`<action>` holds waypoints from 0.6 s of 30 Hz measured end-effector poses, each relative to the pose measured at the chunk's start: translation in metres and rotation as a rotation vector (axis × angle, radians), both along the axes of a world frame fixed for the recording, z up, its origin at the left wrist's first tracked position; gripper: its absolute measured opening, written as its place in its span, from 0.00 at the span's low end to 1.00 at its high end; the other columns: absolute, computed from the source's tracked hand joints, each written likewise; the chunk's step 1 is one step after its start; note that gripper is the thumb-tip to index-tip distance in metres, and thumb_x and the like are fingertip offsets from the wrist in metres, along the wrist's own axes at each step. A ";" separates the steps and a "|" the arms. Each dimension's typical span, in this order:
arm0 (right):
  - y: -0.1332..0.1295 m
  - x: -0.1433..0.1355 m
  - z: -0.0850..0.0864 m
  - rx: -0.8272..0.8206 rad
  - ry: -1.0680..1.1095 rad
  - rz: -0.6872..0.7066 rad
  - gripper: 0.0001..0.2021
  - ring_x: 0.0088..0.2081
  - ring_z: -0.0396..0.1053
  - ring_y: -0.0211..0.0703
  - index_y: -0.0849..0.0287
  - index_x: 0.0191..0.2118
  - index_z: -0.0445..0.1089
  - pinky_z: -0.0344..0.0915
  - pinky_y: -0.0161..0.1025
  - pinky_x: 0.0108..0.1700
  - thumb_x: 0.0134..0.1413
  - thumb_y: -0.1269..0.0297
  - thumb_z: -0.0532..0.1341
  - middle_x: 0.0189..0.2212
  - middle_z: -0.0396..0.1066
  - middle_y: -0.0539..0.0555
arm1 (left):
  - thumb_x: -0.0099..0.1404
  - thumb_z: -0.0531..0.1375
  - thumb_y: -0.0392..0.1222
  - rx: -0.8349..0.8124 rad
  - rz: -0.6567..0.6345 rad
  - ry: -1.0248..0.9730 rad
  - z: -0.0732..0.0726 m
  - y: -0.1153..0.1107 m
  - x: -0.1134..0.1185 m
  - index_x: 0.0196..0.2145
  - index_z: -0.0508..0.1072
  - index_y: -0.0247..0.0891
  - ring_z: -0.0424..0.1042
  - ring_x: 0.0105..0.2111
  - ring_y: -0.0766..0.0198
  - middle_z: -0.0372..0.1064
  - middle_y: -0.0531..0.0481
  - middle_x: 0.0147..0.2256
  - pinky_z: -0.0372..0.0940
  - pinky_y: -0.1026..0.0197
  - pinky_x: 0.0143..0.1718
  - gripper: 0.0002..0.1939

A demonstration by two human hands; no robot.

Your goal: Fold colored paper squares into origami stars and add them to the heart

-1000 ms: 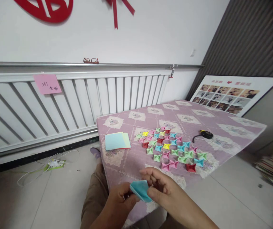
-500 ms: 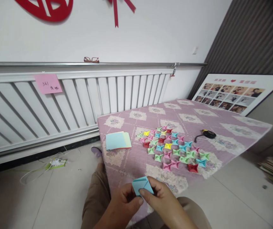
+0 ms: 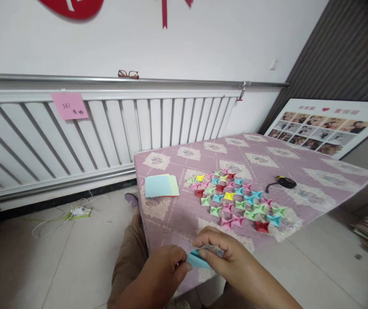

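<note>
A small folded piece of light blue paper (image 3: 198,260) is held above the near edge of the table. My left hand (image 3: 163,270) pinches its left end between thumb and fingers. At its upper right side, my right hand (image 3: 224,253) has thumb and fingertips on the paper, with the fingers curved over it. Beyond my hands lie several small folded paper shapes (image 3: 229,196) in pink, green, blue, yellow and red, set out in rough rows. A stack of square coloured paper (image 3: 158,186), light blue on top, rests at the table's left side.
The table (image 3: 174,214) has a purple patterned cloth. A black coiled item (image 3: 287,183) lies on its right part. Behind stands a white radiator (image 3: 158,120) with a pipe carrying glasses (image 3: 128,74). A photo board (image 3: 319,128) leans at right. A power strip (image 3: 79,213) is on the floor.
The blue paper has tilted from showing its square face to a narrower, lower view. My right hand has shifted right, its fingers lifted over the top. The camera view has moved slightly.
</note>
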State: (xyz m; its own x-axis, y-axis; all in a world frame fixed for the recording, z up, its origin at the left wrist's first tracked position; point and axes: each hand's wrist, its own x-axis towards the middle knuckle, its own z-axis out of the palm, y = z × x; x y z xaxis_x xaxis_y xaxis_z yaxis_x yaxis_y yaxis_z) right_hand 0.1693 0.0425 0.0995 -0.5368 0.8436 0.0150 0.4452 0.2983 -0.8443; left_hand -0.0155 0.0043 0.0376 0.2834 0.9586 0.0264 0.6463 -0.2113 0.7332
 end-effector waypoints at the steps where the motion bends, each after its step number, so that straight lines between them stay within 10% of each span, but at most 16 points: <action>1: 0.001 -0.001 0.004 0.026 -0.045 0.049 0.06 0.36 0.66 0.39 0.55 0.34 0.72 0.60 0.35 0.39 0.53 0.66 0.57 0.32 0.68 0.50 | 0.58 0.58 0.34 0.013 -0.023 0.024 0.001 0.000 0.000 0.22 0.67 0.36 0.60 0.25 0.68 0.63 0.55 0.23 0.48 0.64 0.27 0.07; 9: 0.002 -0.007 0.013 0.070 -0.093 0.258 0.09 0.36 0.66 0.37 0.56 0.33 0.73 0.60 0.32 0.39 0.51 0.73 0.57 0.32 0.69 0.49 | 0.58 0.58 0.33 0.026 -0.146 0.016 0.008 -0.002 -0.001 0.23 0.69 0.35 0.61 0.25 0.67 0.66 0.53 0.24 0.49 0.64 0.27 0.06; 18: -0.003 -0.012 0.016 0.086 -0.085 0.184 0.09 0.33 0.64 0.36 0.57 0.29 0.69 0.58 0.31 0.35 0.47 0.77 0.55 0.29 0.66 0.47 | 0.55 0.56 0.34 -0.233 -0.158 -0.234 0.022 -0.004 -0.005 0.20 0.67 0.35 0.55 0.22 0.71 0.58 0.58 0.20 0.49 0.67 0.23 0.07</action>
